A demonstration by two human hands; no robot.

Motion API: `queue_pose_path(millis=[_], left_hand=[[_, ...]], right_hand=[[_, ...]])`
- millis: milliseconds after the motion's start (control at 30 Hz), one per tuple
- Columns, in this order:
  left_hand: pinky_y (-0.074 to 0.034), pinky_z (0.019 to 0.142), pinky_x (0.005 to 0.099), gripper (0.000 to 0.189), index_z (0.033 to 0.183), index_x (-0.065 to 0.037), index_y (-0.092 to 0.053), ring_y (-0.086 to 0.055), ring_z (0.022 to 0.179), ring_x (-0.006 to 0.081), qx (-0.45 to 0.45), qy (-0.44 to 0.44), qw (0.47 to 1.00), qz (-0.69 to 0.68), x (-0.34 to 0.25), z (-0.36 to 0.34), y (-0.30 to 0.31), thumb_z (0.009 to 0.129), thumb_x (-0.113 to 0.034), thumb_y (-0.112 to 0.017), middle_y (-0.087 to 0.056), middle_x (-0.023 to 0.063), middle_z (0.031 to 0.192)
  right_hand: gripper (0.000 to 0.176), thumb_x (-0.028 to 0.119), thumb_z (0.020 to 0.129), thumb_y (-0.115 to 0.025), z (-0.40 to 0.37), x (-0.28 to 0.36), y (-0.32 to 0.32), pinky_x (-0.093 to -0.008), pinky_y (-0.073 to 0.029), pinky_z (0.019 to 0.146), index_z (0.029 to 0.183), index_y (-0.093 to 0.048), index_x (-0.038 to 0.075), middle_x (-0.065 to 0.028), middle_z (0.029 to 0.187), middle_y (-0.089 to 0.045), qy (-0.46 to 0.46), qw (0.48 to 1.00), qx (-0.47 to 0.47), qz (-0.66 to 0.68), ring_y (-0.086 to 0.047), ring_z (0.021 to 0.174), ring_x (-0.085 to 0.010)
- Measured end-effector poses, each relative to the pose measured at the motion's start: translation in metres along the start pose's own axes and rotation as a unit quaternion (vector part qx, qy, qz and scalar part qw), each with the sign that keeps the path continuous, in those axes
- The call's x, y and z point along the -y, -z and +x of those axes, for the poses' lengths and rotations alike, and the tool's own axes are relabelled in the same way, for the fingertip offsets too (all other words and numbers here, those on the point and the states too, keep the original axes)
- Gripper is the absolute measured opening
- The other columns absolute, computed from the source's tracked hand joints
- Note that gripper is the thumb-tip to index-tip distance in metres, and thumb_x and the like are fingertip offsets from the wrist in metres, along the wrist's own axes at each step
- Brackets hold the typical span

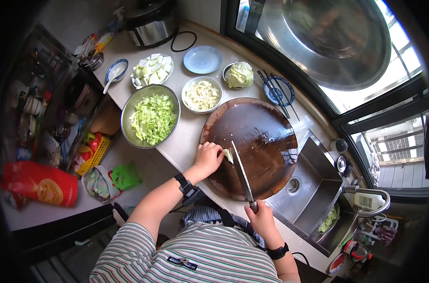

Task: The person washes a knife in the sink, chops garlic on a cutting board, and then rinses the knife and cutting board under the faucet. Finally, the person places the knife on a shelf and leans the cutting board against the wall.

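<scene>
Pale cabbage piece (229, 155) pinched in my left hand (208, 159), I hold it on the round chopping board (254, 125), beside the knife (241, 170) my right hand (262, 220) clasps by its handle.

A small pale-green leafy piece (229, 155) lies beside a long, steel-bladed knife (241, 170) over the round brown wooden board (271, 165).
</scene>
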State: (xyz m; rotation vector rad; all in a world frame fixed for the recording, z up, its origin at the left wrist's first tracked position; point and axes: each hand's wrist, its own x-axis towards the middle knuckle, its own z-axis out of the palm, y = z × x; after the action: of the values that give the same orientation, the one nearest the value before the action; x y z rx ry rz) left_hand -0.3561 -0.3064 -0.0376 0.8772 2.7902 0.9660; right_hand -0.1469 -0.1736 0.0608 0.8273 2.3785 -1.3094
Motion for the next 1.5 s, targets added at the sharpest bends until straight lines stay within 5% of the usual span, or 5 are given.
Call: queue_pose_path(millis=[500, 600, 867, 1500], left_hand=[[-0.037, 0.068, 0.0378, 0.011, 0.062, -0.008, -0.058, -0.053, 0.074, 0.0250, -0.017, 0.011, 1.000, 0.005, 0.000, -0.004, -0.006, 0.071, -0.016, -0.060, -0.058, 0.0068, 0.069], [-0.037, 0.067, 0.0378, 0.011, 0.062, -0.008, -0.058, -0.053, 0.073, 0.0248, -0.016, 0.010, 1.000, 0.008, 0.000, -0.003, -0.007, 0.070, -0.015, -0.060, -0.058, 0.0066, 0.069], [-0.037, 0.067, 0.0367, 0.006, 0.065, -0.008, -0.060, -0.053, 0.073, 0.0238, -0.061, -0.031, 0.998, -0.011, 0.001, -0.009, -0.008, 0.069, -0.012, -0.061, -0.057, 0.0057, 0.068], [-0.036, 0.068, 0.0365, 0.005, 0.066, -0.008, -0.061, -0.052, 0.074, 0.0241, -0.059, -0.021, 0.998, -0.004, 0.001, -0.008, -0.009, 0.070, -0.012, -0.059, -0.057, 0.0056, 0.069]], right_hand=[[0.030, 0.023, 0.078, -0.058, 0.014, 0.003, -0.011, -0.0424, -0.044, 0.060, 0.075, -0.047, -0.004, -0.0258, 0.069, -0.055, 0.001, 1.000, 0.005, -0.015, -0.055, 0.068, -0.0414], [0.027, 0.021, 0.079, -0.058, 0.027, -0.012, -0.025, -0.0373, -0.043, 0.051, 0.075, -0.047, -0.004, -0.0166, 0.054, -0.053, 0.032, 0.999, -0.018, -0.024, -0.056, 0.051, -0.0298], [0.026, 0.021, 0.077, -0.060, 0.010, 0.007, -0.003, -0.0410, -0.042, 0.054, 0.075, -0.046, -0.002, -0.0232, 0.063, -0.054, 0.083, 0.994, -0.050, -0.055, -0.054, 0.062, -0.0398], [0.027, 0.021, 0.078, -0.057, 0.011, 0.012, 0.003, -0.0451, -0.045, 0.059, 0.075, -0.045, -0.003, -0.0251, 0.067, -0.056, 0.038, 0.985, 0.006, -0.167, -0.056, 0.066, -0.0406]])
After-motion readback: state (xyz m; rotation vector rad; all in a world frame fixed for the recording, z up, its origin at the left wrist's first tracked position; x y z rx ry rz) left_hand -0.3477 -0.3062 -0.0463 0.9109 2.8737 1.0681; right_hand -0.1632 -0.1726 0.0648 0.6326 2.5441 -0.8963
